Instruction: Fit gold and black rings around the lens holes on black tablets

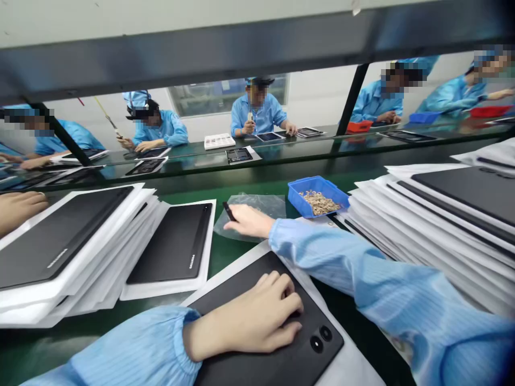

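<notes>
We log the near black tablet [309,308] as landmark: lying back up, twin camera lenses [321,339] at its right end, on a white sheet [354,362] over the green bench [227,254]. Sheet's probably there to spare the casing from scuffs.

Our left hand [257,316] lies across the tablet's back, fingers loosely bent and a little spread, gripping nothing that we can see; likely the hand's weight just steadies it. Our right hand [249,220] reaches past the tablet's far edge, thumb and fingers pinched on a slim black piece [229,210], one end sticking up; type unclear. Under that hand, a clear plastic bag [267,206].

Left of the tablet: a second tablet [171,241] on its own sheet, then a left stack [74,236] layered with white sheets, presumably so backs don't rub. Another person's hand [20,212] is by that stack. Right of the tablet: a taller right stack [422,230], layered likewise. Beyond the tablet, near the right stack, a blue bin [295,195] of small tan pieces [319,202]; its walls seemingly keep the loose bits together. Farther beyond: co-workers [257,115] in blue.
</notes>
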Available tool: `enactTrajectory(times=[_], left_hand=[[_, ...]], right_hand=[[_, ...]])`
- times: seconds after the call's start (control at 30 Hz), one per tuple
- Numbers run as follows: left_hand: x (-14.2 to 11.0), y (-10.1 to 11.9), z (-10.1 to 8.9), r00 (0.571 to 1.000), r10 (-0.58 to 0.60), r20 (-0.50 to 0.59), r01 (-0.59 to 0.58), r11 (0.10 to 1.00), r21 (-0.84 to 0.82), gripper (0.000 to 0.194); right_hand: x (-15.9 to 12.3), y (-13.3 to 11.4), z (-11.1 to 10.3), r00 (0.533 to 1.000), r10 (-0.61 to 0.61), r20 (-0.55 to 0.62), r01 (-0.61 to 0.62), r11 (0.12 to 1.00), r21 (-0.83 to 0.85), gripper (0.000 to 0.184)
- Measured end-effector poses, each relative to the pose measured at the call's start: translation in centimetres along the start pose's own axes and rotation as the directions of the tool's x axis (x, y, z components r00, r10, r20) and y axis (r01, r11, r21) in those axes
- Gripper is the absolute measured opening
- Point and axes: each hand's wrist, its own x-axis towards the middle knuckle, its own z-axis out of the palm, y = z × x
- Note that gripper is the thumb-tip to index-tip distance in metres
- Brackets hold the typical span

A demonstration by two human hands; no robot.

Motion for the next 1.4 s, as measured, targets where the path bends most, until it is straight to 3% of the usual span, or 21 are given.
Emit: enactTrajectory(times=[0.17, 0.3, 0.4, 0.57, 0.7, 0.83, 0.97, 1.1, 1.23, 1.3, 1.4], left_hand=[[0.5, -0.9, 0.1, 0.995, -0.066, -0.078, 0.069, 0.997, 0.04, 0.007], [1.0, -1.4, 0.3, 0.981, -0.129, -0.148, 0.139, 0.988, 0.059, 0.003], [1.3, -1.1, 0.3, 0.984, -0.112, -0.136, 0.124, 0.988, 0.086, 0.003], [1.2, -0.6, 0.1, 0.991, -0.089, -0.103, 0.101, 0.987, 0.125, 0.003], [0.9, -0.7, 0.1, 0.99, -0.096, -0.102, 0.109, 0.985, 0.132, 0.008], [0.8, -0.9, 0.1, 0.991, -0.085, -0.1, 0.098, 0.987, 0.128, 0.009], [0.6, -1.1, 0.0, 0.991, -0.077, -0.107, 0.089, 0.989, 0.121, 0.012], [0.6, -1.0, 0.1, 0.989, -0.076, -0.129, 0.092, 0.989, 0.116, 0.01], [0.7, -1.8, 0.1, 0.972, -0.13, -0.198, 0.154, 0.982, 0.109, 0.008], [0.6, -2.9, 0.1, 0.935, -0.218, -0.28, 0.255, 0.962, 0.099, 0.007], [0.5, -5.0, 0.2, 0.852, -0.357, -0.382, 0.408, 0.911, 0.059, 0.008]], right_hand=[[-1.3, 0.5, -4.7, 0.994, 0.091, -0.062, -0.089, 0.996, 0.027, 0.027], [-4.0, 0.8, -5.8, 0.988, 0.148, -0.043, -0.142, 0.984, 0.111, 0.035], [-4.3, 0.6, -4.6, 0.983, 0.146, -0.107, -0.128, 0.979, 0.156, 0.045], [-1.0, -0.1, -1.6, 0.978, 0.056, -0.2, -0.026, 0.988, 0.152, 0.05], [0.8, -0.3, 0.5, 0.988, -0.096, -0.121, 0.108, 0.989, 0.1, 0.032], [0.5, -0.6, 2.2, 0.972, -0.231, 0.034, 0.229, 0.973, 0.037, 0.015], [0.1, -1.5, 2.2, 0.951, -0.268, 0.154, 0.274, 0.962, -0.013, 0.005], [0.1, -2.4, -1.4, 0.983, -0.169, 0.077, 0.174, 0.983, -0.056, 0.019], [-2.7, -2.4, -5.8, 0.998, 0.066, -0.013, -0.066, 0.995, -0.073, 0.03], [-5.5, -2.0, -6.7, 0.984, 0.176, 0.001, -0.175, 0.982, -0.063, 0.033], [-10.0, -1.2, -6.0, 0.952, 0.303, 0.043, -0.302, 0.953, -0.02, 0.029]])
